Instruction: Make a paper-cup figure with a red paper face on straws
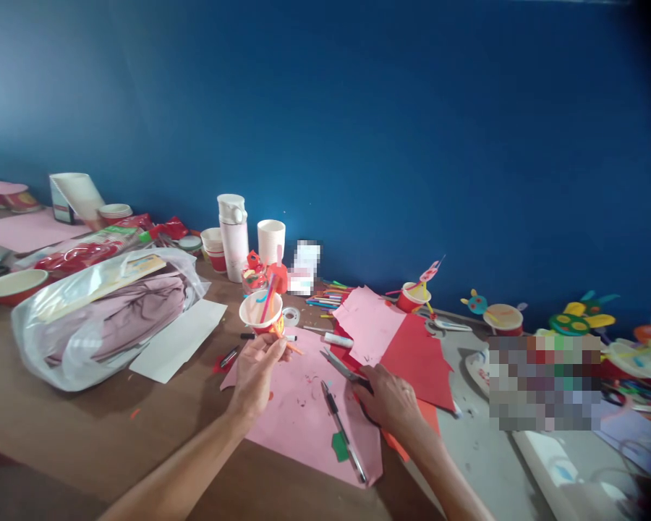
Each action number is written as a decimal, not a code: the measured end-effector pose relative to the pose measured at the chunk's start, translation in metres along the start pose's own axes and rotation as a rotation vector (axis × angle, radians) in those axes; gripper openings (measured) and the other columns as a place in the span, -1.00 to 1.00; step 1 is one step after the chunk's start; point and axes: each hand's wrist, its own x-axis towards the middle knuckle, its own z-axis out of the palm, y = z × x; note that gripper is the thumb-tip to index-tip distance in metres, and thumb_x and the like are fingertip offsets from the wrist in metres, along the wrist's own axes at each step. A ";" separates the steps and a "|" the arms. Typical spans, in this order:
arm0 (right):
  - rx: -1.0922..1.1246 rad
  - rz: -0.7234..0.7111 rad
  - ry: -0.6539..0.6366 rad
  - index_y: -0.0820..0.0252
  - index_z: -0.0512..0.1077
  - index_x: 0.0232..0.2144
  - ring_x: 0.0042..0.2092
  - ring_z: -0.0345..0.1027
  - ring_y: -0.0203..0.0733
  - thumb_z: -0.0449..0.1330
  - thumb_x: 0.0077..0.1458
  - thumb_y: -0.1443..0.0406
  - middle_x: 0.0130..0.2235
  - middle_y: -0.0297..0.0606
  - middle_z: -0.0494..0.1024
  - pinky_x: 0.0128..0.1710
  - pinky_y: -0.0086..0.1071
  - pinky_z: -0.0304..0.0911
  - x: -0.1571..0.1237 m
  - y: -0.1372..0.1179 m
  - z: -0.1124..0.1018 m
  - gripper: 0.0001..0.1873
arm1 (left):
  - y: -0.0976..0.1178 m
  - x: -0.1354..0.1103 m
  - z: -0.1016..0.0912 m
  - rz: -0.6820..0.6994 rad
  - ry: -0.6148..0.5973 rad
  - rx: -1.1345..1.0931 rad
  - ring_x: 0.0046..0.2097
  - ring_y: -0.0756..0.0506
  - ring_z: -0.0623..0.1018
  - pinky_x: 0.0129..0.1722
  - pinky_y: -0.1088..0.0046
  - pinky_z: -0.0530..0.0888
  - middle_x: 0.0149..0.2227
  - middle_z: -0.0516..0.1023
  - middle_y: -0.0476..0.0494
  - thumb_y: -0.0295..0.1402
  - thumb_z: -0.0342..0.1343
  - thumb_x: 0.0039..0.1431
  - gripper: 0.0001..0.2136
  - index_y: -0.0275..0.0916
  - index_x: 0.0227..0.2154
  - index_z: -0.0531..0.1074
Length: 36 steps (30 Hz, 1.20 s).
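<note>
Paper cup (261, 314), mouth up, in left hand (254, 373), right hand (390, 399) on scissors (343, 365)

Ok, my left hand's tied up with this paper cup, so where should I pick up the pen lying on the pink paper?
Pinch the pen around mid-barrel, coming from above and from its right side with your right hand. It lies flat and diagonal on the pink paper, so the barrel looks free. The green paper scrap beside its lower half probably makes the left side clumsier.
</note>
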 end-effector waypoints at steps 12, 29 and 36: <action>0.029 -0.040 -0.073 0.12 0.42 -0.19 -0.21 0.41 -0.06 -0.01 0.03 0.32 -0.21 -0.16 0.51 -0.35 -0.36 0.09 -0.011 0.009 -0.005 -0.70 | -0.009 0.003 -0.001 0.027 -0.003 -0.022 -0.47 0.03 0.43 -0.36 0.53 0.34 -0.57 0.49 -0.01 -0.26 0.16 0.01 -0.82 -0.28 -0.52 0.39; 1.038 -0.154 -0.266 0.16 0.30 -0.10 -0.29 0.36 -0.20 0.07 0.02 0.29 -0.34 -0.29 0.45 -0.31 -0.38 0.24 -0.024 0.004 -0.014 -0.66 | -0.001 0.006 0.000 -0.101 -0.011 -0.367 -0.49 0.06 0.44 -0.37 0.53 0.39 -0.54 0.48 -0.01 -0.30 0.23 -0.05 -0.80 -0.32 -0.49 0.37; 1.102 -0.348 -0.349 0.11 0.27 -0.08 -0.32 0.24 -0.24 0.18 -0.08 0.28 -0.30 -0.30 0.37 -0.33 -0.36 0.22 -0.020 -0.025 -0.006 -0.56 | 0.003 0.004 0.001 -0.137 -0.002 -0.450 -0.50 0.05 0.45 -0.37 0.53 0.41 -0.58 0.47 0.00 -0.33 0.25 -0.07 -0.81 -0.32 -0.52 0.36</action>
